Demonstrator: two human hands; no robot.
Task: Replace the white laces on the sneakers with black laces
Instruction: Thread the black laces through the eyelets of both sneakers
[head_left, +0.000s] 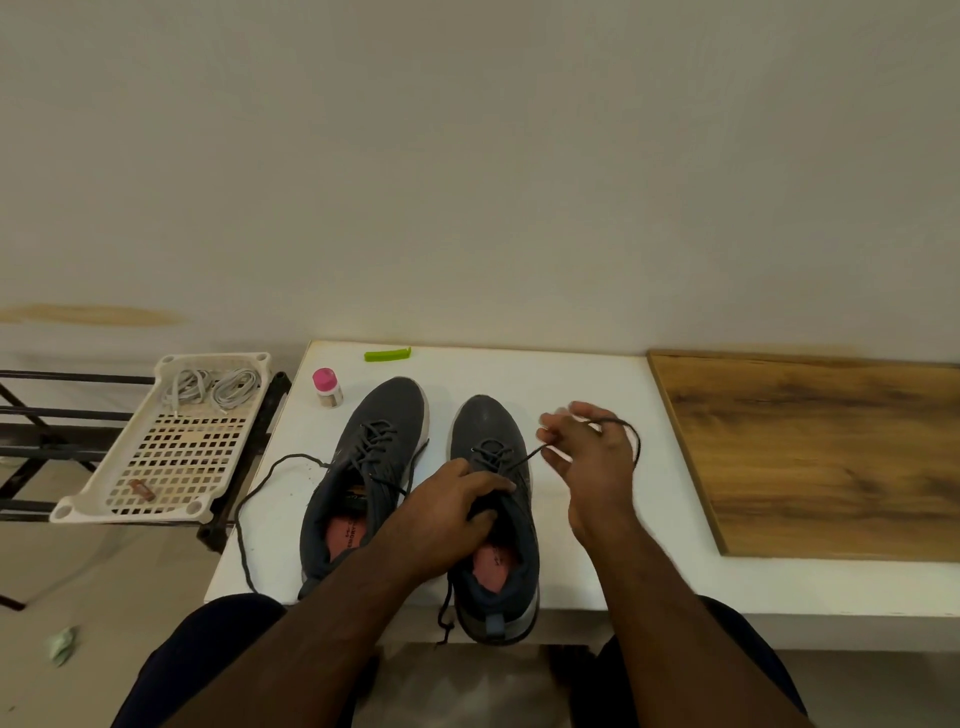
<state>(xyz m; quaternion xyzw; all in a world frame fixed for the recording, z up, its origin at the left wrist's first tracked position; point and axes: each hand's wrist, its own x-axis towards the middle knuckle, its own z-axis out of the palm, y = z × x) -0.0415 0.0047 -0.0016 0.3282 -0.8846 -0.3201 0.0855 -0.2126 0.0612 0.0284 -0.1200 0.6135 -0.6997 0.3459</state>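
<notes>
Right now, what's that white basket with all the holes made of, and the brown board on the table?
The white basket looks like moulded plastic: smooth matte rim, even square holes, round corner sockets. The brown board looks like wood or a wood-look laminate: streaky grain, a slight sheen and a thin pale edge. Which of the two cannot be told from here.

2 sneakers (363, 478) (493, 514), 2 hands (447, 519) (592, 457), 2 white lace bundles (187, 387) (236, 387) in 1 tray (104, 499), 1 pink-cap bottle (327, 387), 1 green clip (387, 355), 1 table (597, 374), 1 wood board (831, 452).
</notes>
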